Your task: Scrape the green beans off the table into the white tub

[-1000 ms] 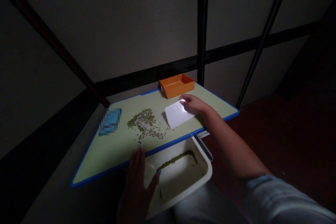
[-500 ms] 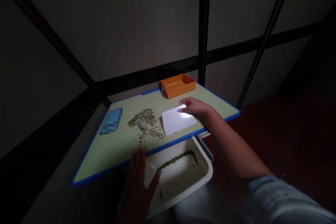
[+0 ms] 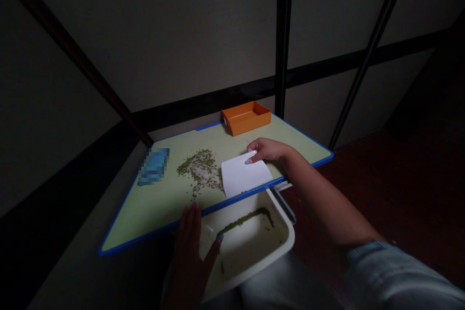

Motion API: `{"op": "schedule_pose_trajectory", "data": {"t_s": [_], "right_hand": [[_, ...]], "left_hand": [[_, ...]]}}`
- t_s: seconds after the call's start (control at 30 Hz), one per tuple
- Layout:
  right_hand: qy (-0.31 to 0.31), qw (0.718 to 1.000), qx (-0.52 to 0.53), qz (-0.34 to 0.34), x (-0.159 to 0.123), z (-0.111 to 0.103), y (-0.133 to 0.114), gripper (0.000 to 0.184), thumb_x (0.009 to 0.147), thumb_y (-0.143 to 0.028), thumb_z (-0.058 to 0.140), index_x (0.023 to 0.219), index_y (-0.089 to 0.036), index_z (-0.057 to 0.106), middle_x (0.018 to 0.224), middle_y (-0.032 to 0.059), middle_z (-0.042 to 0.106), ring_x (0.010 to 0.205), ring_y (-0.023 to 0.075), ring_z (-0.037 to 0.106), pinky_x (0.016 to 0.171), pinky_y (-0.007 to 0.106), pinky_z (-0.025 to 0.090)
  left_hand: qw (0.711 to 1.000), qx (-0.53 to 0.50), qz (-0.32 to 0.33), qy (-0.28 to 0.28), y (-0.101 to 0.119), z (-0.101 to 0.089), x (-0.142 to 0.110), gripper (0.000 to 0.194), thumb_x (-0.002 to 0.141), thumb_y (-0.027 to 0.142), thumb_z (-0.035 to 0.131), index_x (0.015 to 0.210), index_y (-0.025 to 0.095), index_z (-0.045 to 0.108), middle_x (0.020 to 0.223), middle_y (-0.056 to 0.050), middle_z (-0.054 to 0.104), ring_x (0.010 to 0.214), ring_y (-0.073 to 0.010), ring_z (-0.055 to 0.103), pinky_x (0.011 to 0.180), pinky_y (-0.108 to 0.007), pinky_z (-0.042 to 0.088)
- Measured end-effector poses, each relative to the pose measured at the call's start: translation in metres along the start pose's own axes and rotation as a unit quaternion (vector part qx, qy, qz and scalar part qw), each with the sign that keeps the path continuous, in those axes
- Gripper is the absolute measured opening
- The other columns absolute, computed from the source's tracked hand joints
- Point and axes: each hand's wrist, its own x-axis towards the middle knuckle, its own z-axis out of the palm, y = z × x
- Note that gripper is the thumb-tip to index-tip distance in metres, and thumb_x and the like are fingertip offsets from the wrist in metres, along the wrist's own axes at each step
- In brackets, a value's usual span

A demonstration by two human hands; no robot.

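Observation:
My right hand (image 3: 267, 149) pinches a thin white sheet with rounded corners (image 3: 241, 173), thumb on top. The sheet lies tilted over the table top, its left edge against a loose pile of small green and whitish grains (image 3: 199, 169) and its lower edge near the blue table rim. My left hand (image 3: 191, 247) is at the left side of a white tub (image 3: 286, 237), fingers stretched towards the table edge and thumb spread out over the tub. Green grains (image 3: 240, 222) lie in a band along the tub's far inner side.
The pale green table (image 3: 156, 215) has a blue rim. An orange open tray (image 3: 249, 123) stands at its back edge. A blurred blue object (image 3: 154, 167) lies at the left. Behind rises a panelled wall (image 3: 203, 34); the tub sits under the front edge.
My right hand has drawn the white sheet towards the front edge and slightly left, up to the grain pile. My left hand has stayed where it was.

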Motion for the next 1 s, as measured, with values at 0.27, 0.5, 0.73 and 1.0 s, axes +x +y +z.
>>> {"op": "schedule_pose_trajectory", "data": {"t_s": [0.27, 0.5, 0.73, 1.0], "right_hand": [[0.004, 0.999, 0.044, -0.011, 0.0, 0.002, 0.0, 0.04, 0.057, -0.041, 0.08, 0.058, -0.016, 0.049, 0.052, -0.0074, 0.045, 0.048, 0.0056, 0.038, 0.048, 0.022, 0.023], [0.177, 0.975, 0.123, -0.049, 0.004, 0.002, 0.002, 0.037, 0.066, -0.047, 0.074, 0.07, -0.019, 0.05, 0.059, -0.0048, 0.049, 0.049, 0.0086, 0.042, 0.047, 0.023, 0.028], [0.333, 0.939, 0.066, -0.062, 0.014, -0.007, 0.013, 0.025, 0.072, -0.04, 0.066, 0.079, -0.019, 0.054, 0.07, -0.0006, 0.054, 0.064, 0.0132, 0.047, 0.057, 0.026, 0.036], [0.274, 0.955, 0.051, -0.102, 0.014, -0.006, 0.015, 0.029, 0.07, -0.045, 0.061, 0.083, -0.019, 0.056, 0.073, -0.0011, 0.054, 0.069, 0.0144, 0.048, 0.063, 0.027, 0.037]], "left_hand": [[1.0, 0.006, 0.007, 0.004, -0.001, 0.001, 0.0, 0.075, 0.09, 0.039, 0.05, 0.152, 0.031, 0.009, 0.158, -0.01, 0.029, 0.145, -0.0307, 0.024, 0.109, -0.057, 0.035], [1.0, 0.016, 0.013, -0.007, -0.001, -0.001, 0.0, 0.076, 0.091, 0.039, 0.049, 0.153, 0.03, 0.006, 0.158, -0.013, 0.029, 0.145, -0.0314, 0.023, 0.109, -0.059, 0.035], [1.0, 0.008, 0.011, -0.008, 0.0, -0.001, 0.0, 0.075, 0.091, 0.039, 0.049, 0.153, 0.029, 0.007, 0.159, -0.011, 0.026, 0.146, -0.0299, 0.021, 0.111, -0.057, 0.033], [1.0, 0.004, 0.004, -0.005, 0.002, -0.001, 0.0, 0.074, 0.091, 0.041, 0.048, 0.152, 0.03, 0.009, 0.159, -0.01, 0.026, 0.146, -0.0287, 0.021, 0.111, -0.057, 0.033]]}}
